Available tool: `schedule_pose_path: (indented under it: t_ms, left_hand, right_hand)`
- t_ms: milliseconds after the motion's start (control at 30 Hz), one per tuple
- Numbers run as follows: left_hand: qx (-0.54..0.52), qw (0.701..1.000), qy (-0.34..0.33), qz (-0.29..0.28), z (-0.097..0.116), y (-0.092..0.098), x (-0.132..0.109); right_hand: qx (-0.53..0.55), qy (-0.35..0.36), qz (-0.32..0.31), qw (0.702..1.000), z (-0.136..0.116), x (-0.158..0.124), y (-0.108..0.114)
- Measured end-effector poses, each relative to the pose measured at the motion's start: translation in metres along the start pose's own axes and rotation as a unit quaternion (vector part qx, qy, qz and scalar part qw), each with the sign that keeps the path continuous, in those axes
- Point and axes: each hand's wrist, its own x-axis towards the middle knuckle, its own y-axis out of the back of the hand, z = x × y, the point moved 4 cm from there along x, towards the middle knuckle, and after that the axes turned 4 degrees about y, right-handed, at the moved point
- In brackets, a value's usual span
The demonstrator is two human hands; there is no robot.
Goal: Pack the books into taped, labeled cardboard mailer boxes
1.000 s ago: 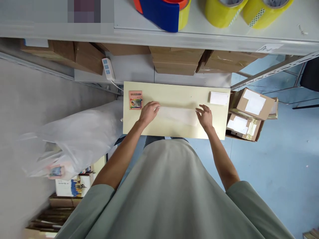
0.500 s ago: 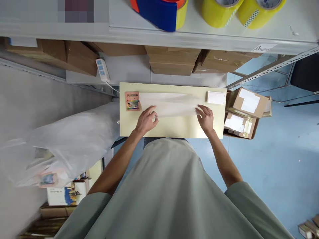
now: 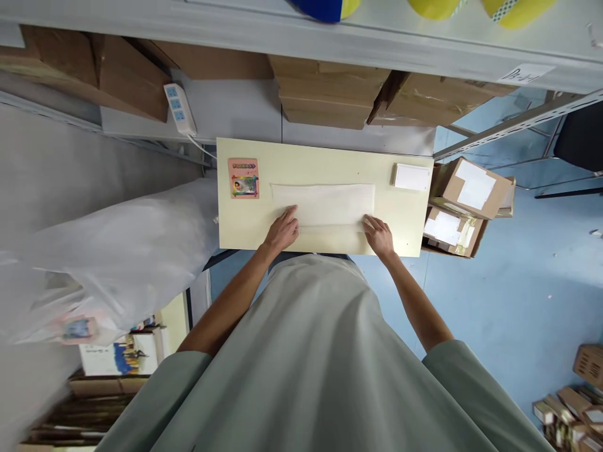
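A thin, whitish, slightly see-through sheet (image 3: 330, 202) lies lengthwise on the cream tabletop (image 3: 325, 243), its near edge towards my body. My left hand (image 3: 282, 230) rests on the sheet's near left part, index finger stretched out over it and the other fingers loosely bent. At the near right corner, my right hand (image 3: 379, 236) has its thumb and fingertips together on the edge. Left of the sheet lies a pink card-like packet (image 3: 244, 178) with a colourful picture. A small stack of white cards (image 3: 411, 177) lies at the far right of the table.
Behind the table, cardboard boxes (image 3: 325, 94) and a power strip (image 3: 179, 109) sit under a grey shelf (image 3: 396, 47) with yellow tape rolls (image 3: 518, 11). More cartons (image 3: 443, 225) stand right of the table. A large translucent plastic bag (image 3: 141, 238) bulges at the left.
The sheet has come down flat, shifted right and nearer, apart from the pink packet. My right hand has moved left and nearer onto its corner. The camera view has tilted down.
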Motion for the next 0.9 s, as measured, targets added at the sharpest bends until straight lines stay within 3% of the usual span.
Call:
schedule_pose_path:
  t_ms: [100, 200, 400, 500, 633, 800, 900]
  left_hand:
    - [-0.007, 1.0, -0.007, 0.013, 0.002, 0.001, -0.004]
    - [-0.012, 0.999, 0.011, 0.036, 0.011, 0.006, 0.006]
    - [-0.011, 0.999, 0.013, 0.049, 0.042, 0.0, 0.05]
    - [-0.013, 0.999, 0.005, 0.033, 0.044, -0.008, 0.058]
    - [-0.003, 1.0, 0.01, 0.001, 0.017, -0.009, 0.057]
    - [0.017, 0.999, 0.038, -0.018, -0.026, 0.005, 0.063]
    - [0.014, 0.999, 0.047, -0.001, -0.031, 0.012, 0.068]
  right_hand:
    - [-0.012, -0.008, 0.012, 1.0, -0.012, -0.003, -0.001]
    - [-0.006, -0.011, 0.02, 1.0, -0.038, 0.012, -0.004]
    - [0.056, 0.067, -0.012, 0.996, -0.115, 0.084, -0.034]
    - [0.07, 0.079, -0.014, 0.994, -0.134, 0.11, -0.046]
    - [0.06, 0.056, 0.016, 0.997, -0.121, 0.118, -0.049]
    - [0.024, -0.034, 0.065, 0.997, -0.067, 0.093, -0.038]
    - [0.003, -0.064, 0.077, 0.995, -0.038, 0.077, -0.03]
